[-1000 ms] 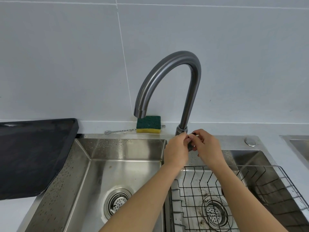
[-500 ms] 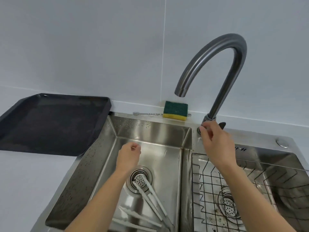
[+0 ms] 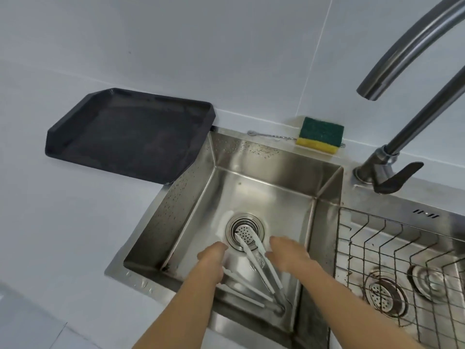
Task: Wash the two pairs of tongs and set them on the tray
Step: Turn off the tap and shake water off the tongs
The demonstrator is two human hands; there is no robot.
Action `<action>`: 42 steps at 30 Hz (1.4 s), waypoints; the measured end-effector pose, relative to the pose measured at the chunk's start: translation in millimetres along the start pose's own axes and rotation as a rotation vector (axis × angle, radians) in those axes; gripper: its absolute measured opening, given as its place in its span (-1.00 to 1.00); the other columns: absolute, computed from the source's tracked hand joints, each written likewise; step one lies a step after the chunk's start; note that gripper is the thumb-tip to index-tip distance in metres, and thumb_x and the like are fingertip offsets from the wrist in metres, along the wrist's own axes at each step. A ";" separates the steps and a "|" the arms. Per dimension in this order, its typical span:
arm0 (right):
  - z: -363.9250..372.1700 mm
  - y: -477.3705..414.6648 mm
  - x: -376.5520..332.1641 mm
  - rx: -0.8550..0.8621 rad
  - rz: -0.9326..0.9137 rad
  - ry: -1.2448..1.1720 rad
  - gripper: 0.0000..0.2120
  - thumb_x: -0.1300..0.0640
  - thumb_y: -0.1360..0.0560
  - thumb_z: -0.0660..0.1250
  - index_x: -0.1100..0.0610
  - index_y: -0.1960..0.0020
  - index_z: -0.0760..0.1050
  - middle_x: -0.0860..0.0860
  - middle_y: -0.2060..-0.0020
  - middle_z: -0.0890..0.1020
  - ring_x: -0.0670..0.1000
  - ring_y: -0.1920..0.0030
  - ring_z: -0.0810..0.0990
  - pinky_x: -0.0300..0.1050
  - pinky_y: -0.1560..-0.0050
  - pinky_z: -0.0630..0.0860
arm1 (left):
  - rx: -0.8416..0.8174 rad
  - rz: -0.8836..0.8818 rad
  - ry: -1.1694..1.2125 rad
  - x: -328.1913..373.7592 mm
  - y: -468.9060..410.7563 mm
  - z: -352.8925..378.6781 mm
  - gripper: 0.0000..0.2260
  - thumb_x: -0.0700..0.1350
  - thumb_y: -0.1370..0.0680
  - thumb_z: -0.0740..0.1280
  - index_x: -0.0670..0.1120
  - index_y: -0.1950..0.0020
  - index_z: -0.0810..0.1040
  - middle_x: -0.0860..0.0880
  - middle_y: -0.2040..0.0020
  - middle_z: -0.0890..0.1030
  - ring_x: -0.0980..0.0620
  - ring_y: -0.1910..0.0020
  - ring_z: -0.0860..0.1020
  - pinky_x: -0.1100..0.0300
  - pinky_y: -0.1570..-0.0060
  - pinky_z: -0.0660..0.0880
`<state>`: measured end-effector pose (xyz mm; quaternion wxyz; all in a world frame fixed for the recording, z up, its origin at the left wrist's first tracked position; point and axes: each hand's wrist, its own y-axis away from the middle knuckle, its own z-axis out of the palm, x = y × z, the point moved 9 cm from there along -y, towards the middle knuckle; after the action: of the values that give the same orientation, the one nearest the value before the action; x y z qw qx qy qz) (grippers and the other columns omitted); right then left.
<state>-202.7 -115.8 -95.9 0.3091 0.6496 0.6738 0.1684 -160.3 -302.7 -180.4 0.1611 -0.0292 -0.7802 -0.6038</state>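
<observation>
Two pairs of white-tipped tongs lie on the floor of the left sink basin (image 3: 264,187). One pair (image 3: 254,258) runs from the drain strainer toward the near right corner. The other pair (image 3: 241,288) lies flatter, partly under my left forearm. My left hand (image 3: 212,255) hovers just left of the drain with fingers loosely curled, holding nothing. To the right of the tongs my right hand (image 3: 286,255) is spread open and blurred, holding nothing. The dark tray (image 3: 75,129) sits bare on the counter left of the sink.
A green-and-yellow sponge (image 3: 320,134) rests on the sink's back ledge beside a thin wire brush (image 3: 269,136). The curved tap (image 3: 412,46) and its dark lever (image 3: 397,178) stand at the right. A wire rack (image 3: 402,250) fills the right basin. No water runs.
My right hand has left the tap lever and come down into the left basin beside the tongs. My left hand has dropped lower toward the drain. The view has swung left and down.
</observation>
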 end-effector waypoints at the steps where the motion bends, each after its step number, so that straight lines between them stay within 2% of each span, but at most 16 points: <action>1: 8.5 -2.0 1.7 -0.036 0.011 0.021 -0.71 0.07 -0.59 0.11 0.21 -0.20 0.39 0.16 -0.16 0.51 0.17 -0.13 0.53 -0.04 0.02 0.42 | 0.009 -0.021 0.042 -5.5 -2.5 -0.5 -0.45 -0.05 -0.37 0.38 -0.12 -0.31 0.33 -0.21 -0.30 0.41 -0.24 -0.19 0.46 -0.10 -0.05 0.49; 2: 16.0 -4.2 4.2 -0.067 0.027 0.029 -0.70 0.05 -0.59 0.12 0.21 -0.21 0.40 0.16 -0.16 0.51 0.17 -0.14 0.52 -0.03 -0.02 0.43 | 0.026 -0.030 0.032 -10.3 -3.2 -1.4 -0.47 -0.05 -0.34 0.39 -0.14 -0.26 0.35 -0.21 -0.23 0.47 -0.21 -0.12 0.51 -0.06 0.06 0.52; 3: 22.6 -5.7 6.7 -0.093 0.044 0.029 -0.69 0.03 -0.59 0.13 0.20 -0.22 0.41 0.15 -0.17 0.51 0.16 -0.13 0.53 -0.03 -0.03 0.44 | 0.053 -0.031 0.052 -15.4 -20.6 -2.1 -0.46 -0.05 -0.29 0.38 -0.16 -0.22 0.36 -0.21 -0.19 0.50 -0.21 -0.09 0.53 -0.06 0.07 0.53; 5: 34.4 -8.7 11.4 -0.133 0.075 0.009 -0.67 -0.01 -0.56 0.16 0.18 -0.21 0.43 0.13 -0.15 0.53 0.14 -0.10 0.55 -0.06 0.01 0.43 | 0.098 -0.032 0.115 -20.4 -28.3 -2.3 -0.38 -0.06 -0.21 0.34 -0.19 -0.25 0.36 -0.23 -0.26 0.46 -0.24 -0.16 0.50 -0.12 -0.12 0.50; 8: 50.3 -11.7 13.3 -0.209 0.100 0.003 -0.57 -0.12 -0.52 0.23 0.17 -0.23 0.42 0.09 -0.12 0.55 0.12 -0.09 0.57 -0.08 0.06 0.43 | 0.228 -0.013 0.109 -18.6 -30.4 -15.3 -0.46 -0.09 -0.31 0.31 -0.19 -0.27 0.36 -0.19 -0.31 0.32 -0.24 -0.15 0.47 -0.10 -0.17 0.47; 10: 59.3 -13.3 11.2 -0.246 0.104 0.004 -0.49 -0.21 -0.47 0.28 0.17 -0.21 0.43 0.07 -0.12 0.56 0.10 -0.10 0.57 -0.08 0.04 0.44 | 0.235 -0.013 0.114 -10.4 -5.5 -18.1 -0.46 -0.08 -0.30 0.27 -0.19 -0.27 0.41 -0.17 -0.30 0.31 -0.23 -0.13 0.47 -0.09 -0.16 0.48; 12: 67.8 -15.5 8.2 -0.262 0.107 -0.021 -0.44 -0.26 -0.41 0.32 0.16 -0.18 0.44 0.06 -0.09 0.57 0.09 -0.07 0.57 -0.08 0.03 0.46 | 0.260 -0.001 0.059 -7.9 -1.1 -19.8 -0.53 -0.09 -0.38 0.27 -0.19 -0.27 0.41 -0.18 -0.33 0.26 -0.21 -0.16 0.43 -0.09 -0.20 0.46; 17: 73.3 -18.5 8.4 -0.217 0.130 -0.038 -0.52 -0.07 -0.46 0.34 0.18 -0.23 0.32 0.09 -0.12 0.55 0.12 -0.11 0.56 -0.09 0.08 0.39 | 0.292 0.042 -0.003 -2.6 1.3 -23.8 -0.58 -0.13 -0.47 0.21 -0.19 -0.32 0.36 -0.19 -0.36 0.19 -0.23 -0.20 0.36 -0.13 -0.20 0.45; 22: 76.9 -19.6 5.7 -0.204 0.085 -0.014 -0.67 0.24 -0.53 0.14 0.24 -0.28 0.26 0.17 -0.15 0.52 0.17 -0.12 0.53 -0.05 0.06 0.40 | 0.277 0.047 -0.017 2.6 4.5 -23.6 -0.61 -0.14 -0.52 0.20 -0.22 -0.34 0.35 -0.19 -0.37 0.19 -0.21 -0.21 0.37 -0.08 -0.22 0.43; 27: 70.6 -19.2 6.0 -0.200 0.062 -0.072 -0.68 0.24 -0.53 0.17 0.27 -0.26 0.28 0.21 -0.15 0.51 0.20 -0.13 0.51 -0.05 0.06 0.40 | 0.261 0.047 0.068 5.7 3.7 -21.9 -0.49 -0.15 -0.48 0.28 -0.20 -0.38 0.22 -0.20 -0.37 0.25 -0.23 -0.24 0.38 -0.12 -0.23 0.43; 31: 58.5 -17.9 6.7 -0.192 0.090 -0.233 -0.71 0.20 -0.53 0.16 0.28 -0.22 0.29 0.20 -0.05 0.49 0.20 -0.07 0.53 -0.06 0.12 0.42 | 0.126 0.013 0.159 1.0 7.2 -4.2 -0.42 -0.19 -0.42 0.38 -0.16 -0.34 0.17 -0.21 -0.22 0.43 -0.16 -0.13 0.45 -0.08 -0.11 0.47; 34: 48.6 -17.9 7.0 -0.158 0.113 -0.337 -0.72 0.19 -0.51 0.18 0.29 -0.17 0.31 0.20 0.00 0.50 0.22 -0.01 0.55 -0.03 0.14 0.46 | -0.117 0.028 0.074 -1.7 15.7 24.8 -0.62 -0.16 -0.48 0.37 -0.17 -0.25 0.35 -0.18 0.00 0.54 -0.15 -0.02 0.49 -0.01 0.17 0.50; 36: 43.6 -16.5 7.4 -0.144 0.116 -0.388 -0.75 0.18 -0.50 0.20 0.28 -0.12 0.32 0.20 0.01 0.52 0.24 0.00 0.58 0.01 0.18 0.51 | -0.209 0.064 -0.010 -0.6 21.0 38.1 -0.66 -0.11 -0.51 0.35 -0.17 -0.23 0.39 -0.21 -0.04 0.56 -0.19 -0.06 0.54 -0.02 0.24 0.54; 38: 40.2 -14.5 11.1 -0.139 0.126 -0.461 -0.73 0.13 -0.49 0.23 0.27 -0.11 0.33 0.20 0.02 0.54 0.24 0.05 0.60 0.05 0.20 0.59 | -0.244 0.103 -0.011 3.7 26.1 44.2 -0.68 -0.13 -0.53 0.34 -0.19 -0.23 0.38 -0.25 -0.04 0.57 -0.20 0.04 0.58 -0.06 0.28 0.58; 40: 34.8 -12.1 16.0 -0.124 0.133 -0.493 -0.70 0.07 -0.49 0.26 0.26 -0.09 0.36 0.15 0.08 0.56 0.16 0.17 0.61 -0.04 0.33 0.60 | -0.274 0.127 -0.012 7.1 29.4 47.6 -0.68 -0.17 -0.53 0.33 -0.22 -0.24 0.37 -0.28 -0.06 0.57 -0.19 0.13 0.58 -0.04 0.37 0.60; 42: 29.1 -9.6 18.9 -0.100 0.136 -0.511 -0.79 0.10 -0.49 0.25 0.24 0.00 0.38 0.08 0.25 0.53 0.07 0.34 0.55 -0.18 0.51 0.48 | -0.288 0.162 -0.037 10.1 34.5 49.7 -0.68 -0.22 -0.53 0.31 -0.24 -0.25 0.38 -0.30 -0.08 0.56 -0.16 0.17 0.59 0.03 0.45 0.60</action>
<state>-190.9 -103.3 -127.6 0.4889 0.6987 0.5196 0.0523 -172.3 -247.7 -156.3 0.1889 -0.1259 -0.6836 -0.6937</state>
